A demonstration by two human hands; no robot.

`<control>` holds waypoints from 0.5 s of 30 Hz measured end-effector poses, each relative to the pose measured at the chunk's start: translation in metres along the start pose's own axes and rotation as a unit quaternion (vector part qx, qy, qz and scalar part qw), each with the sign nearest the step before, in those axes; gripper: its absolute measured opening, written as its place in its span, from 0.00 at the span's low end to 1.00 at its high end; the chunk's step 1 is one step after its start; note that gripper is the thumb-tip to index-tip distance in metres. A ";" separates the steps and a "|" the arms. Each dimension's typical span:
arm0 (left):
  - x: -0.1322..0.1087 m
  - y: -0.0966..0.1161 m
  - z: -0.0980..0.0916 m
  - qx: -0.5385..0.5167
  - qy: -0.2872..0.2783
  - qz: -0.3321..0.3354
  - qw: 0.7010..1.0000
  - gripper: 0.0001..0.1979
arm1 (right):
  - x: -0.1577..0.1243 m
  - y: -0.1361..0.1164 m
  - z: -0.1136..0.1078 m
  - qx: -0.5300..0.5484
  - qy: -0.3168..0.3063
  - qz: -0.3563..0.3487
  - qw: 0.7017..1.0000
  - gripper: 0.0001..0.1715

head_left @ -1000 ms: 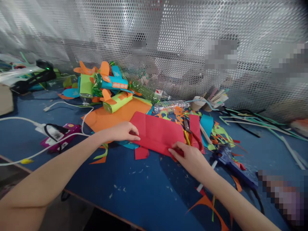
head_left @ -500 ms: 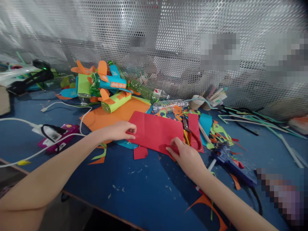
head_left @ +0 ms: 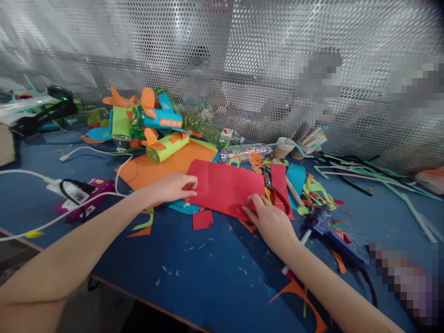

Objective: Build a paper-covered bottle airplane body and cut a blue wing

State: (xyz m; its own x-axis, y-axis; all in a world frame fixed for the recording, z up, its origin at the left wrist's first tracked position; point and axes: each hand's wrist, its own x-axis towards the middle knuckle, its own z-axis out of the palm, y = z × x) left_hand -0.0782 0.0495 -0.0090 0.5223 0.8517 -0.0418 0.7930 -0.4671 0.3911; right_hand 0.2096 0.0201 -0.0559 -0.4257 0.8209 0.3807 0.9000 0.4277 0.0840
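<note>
A red sheet of paper (head_left: 227, 187) lies flat on the blue table (head_left: 208, 273). My left hand (head_left: 171, 187) pinches its left edge, fingers closed on the paper. At the sheet's lower right corner my right hand (head_left: 268, 222) grips the paper, thumb on top. A small red paper scrap (head_left: 202, 219) lies just below the sheet. An orange sheet (head_left: 163, 169) lies under and behind the red one.
Paper-covered bottle airplanes (head_left: 149, 122) stand behind the sheets. Clear plastic bottles (head_left: 243, 151) lie by the perforated metal screen (head_left: 243, 60). Scissors (head_left: 268, 178), coloured scraps and a blue glue gun (head_left: 333, 236) are to the right. A pink glue gun (head_left: 81, 196) with white cables lies left.
The red sheet has been slid slightly up and away, with both hands holding its edges. My right hand moved up along the lower right corner.
</note>
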 end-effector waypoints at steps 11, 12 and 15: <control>-0.004 0.005 0.008 0.147 0.075 0.026 0.986 0.11 | 0.000 -0.006 -0.003 -0.059 -0.033 0.011 0.998 0.10; -0.004 0.010 0.010 0.178 0.106 0.048 0.977 0.10 | 0.000 -0.006 -0.003 -0.062 -0.031 0.009 0.998 0.11; -0.005 0.027 0.019 0.201 0.120 0.159 0.959 0.13 | 0.001 -0.006 -0.003 -0.068 -0.028 0.001 0.997 0.11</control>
State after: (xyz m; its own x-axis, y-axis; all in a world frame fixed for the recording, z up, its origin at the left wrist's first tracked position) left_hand -0.0535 0.0278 -0.0156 0.7082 0.6591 0.2531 0.6882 -0.7245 -0.0390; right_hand 0.2045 0.0171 -0.0531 -0.4246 0.8431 0.3301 0.9038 0.3734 0.2089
